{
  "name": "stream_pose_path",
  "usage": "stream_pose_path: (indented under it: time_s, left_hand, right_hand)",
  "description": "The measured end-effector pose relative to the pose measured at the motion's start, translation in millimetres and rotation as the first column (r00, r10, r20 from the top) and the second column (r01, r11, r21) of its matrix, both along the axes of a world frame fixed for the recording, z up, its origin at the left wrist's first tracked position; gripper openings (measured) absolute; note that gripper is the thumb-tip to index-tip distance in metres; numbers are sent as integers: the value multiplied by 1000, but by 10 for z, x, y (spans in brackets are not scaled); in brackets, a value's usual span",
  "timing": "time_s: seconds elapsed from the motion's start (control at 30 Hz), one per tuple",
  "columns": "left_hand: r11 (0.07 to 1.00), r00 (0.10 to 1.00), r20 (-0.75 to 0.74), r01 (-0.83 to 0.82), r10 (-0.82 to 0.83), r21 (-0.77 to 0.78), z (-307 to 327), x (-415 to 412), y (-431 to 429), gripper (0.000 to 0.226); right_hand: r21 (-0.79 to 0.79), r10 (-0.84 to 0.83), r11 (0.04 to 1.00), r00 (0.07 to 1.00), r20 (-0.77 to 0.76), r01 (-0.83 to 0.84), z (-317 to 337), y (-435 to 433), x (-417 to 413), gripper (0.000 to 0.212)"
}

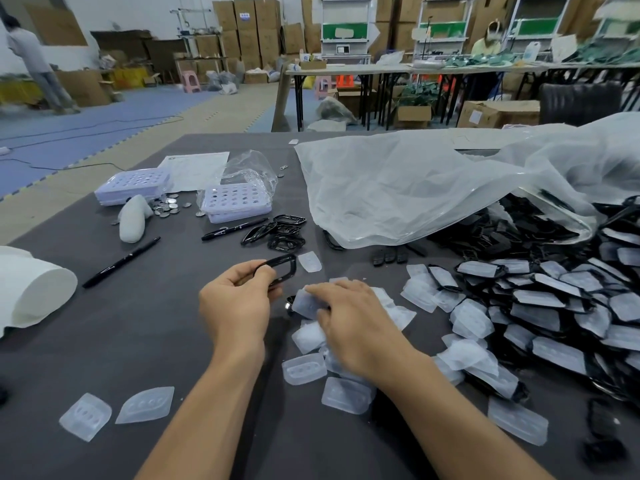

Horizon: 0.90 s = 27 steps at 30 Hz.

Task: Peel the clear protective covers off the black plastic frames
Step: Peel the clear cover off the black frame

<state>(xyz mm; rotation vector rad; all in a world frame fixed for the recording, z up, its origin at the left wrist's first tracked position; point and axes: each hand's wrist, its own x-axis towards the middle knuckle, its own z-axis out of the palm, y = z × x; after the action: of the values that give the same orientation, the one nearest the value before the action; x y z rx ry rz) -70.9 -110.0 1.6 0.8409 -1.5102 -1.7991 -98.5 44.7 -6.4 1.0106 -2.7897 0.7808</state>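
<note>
My left hand [237,299] grips a bare black plastic frame [282,268] above the dark table [138,323]. My right hand [349,317] lies over a clear protective cover [306,304], fingers and thumb curled round it. Several peeled clear covers [304,368] lie loose under and around my right hand. A large heap of covered black frames [554,306] spreads across the right side. A small pile of stripped black frames [280,233] sits beyond my hands.
A big translucent plastic bag [433,188] covers the back right of the table. Two black pens [121,263], two lilac perforated trays [235,202], coin cells [168,206] and a white paper roll [31,289] lie to the left. More clear covers [116,410] rest near the front edge.
</note>
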Motion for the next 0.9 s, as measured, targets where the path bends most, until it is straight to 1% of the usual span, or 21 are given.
stream_pose_path:
  time_s: [0.07,0.2,0.27,0.33,0.43,0.5,0.53,0.57,0.63,0.67,0.7,0.77,0.83,0.9]
  left_hand:
    - [1000,1000,-5,-5,5,9,-10,-1,-12,22]
    - [1000,1000,-14,13,-12,15,-6,-16,-15,26]
    - [1000,1000,-12,28,-28,10,-4,-21,-10,27]
    - [999,999,-7,36,-36,6,-5,-21,-10,24]
    - [999,999,1,36,-36,9,-6,-24,-10,21]
    - [999,1000,4,30,-30,11,-3,-18,-11,17]
    - [1000,1000,1,29,-29,13,-2,-16,-13,16]
    - [999,1000,-2,28,-28,14,-1,-9,-15,16]
    - [999,1000,-5,29,-29,15,4,-4,-11,16]
    - [999,999,-6,32,-32,13,8,-1,-4,15]
    - [999,999,-7,37,-37,10,14,1,7,15]
    - [998,998,-10,58,-58,3,25,12,35,14]
    - [995,995,-6,101,-101,-24,37,24,70,14]
    - [987,989,0,149,-149,-59,51,39,108,15]
  right_hand:
    - [-66,-61,996,998,28,63,14,30,-15,32]
    - [-100,-141,985,990,11,141,24,64,-14,11]
    - [-166,-197,967,980,6,196,49,90,-4,7]
    - [-231,-263,938,965,8,258,77,135,10,6]
    - [-198,-330,926,944,-9,322,105,180,24,12]
    - [-174,-346,922,938,21,345,117,215,2,30]
    - [-193,-353,914,934,54,357,133,244,-11,37]
    - [-229,-366,899,927,79,374,162,279,-19,38]
    - [-306,-408,860,911,65,407,210,376,-52,23]
    - [-320,-423,851,904,55,418,233,433,-66,17]
    - [-304,-420,857,906,51,415,267,485,-65,16]
    - [-213,-355,907,932,76,363,320,551,-60,18]
    - [-113,-270,951,951,153,288,359,553,-48,13]
    - [13,-235,971,946,224,238,377,510,-14,11]
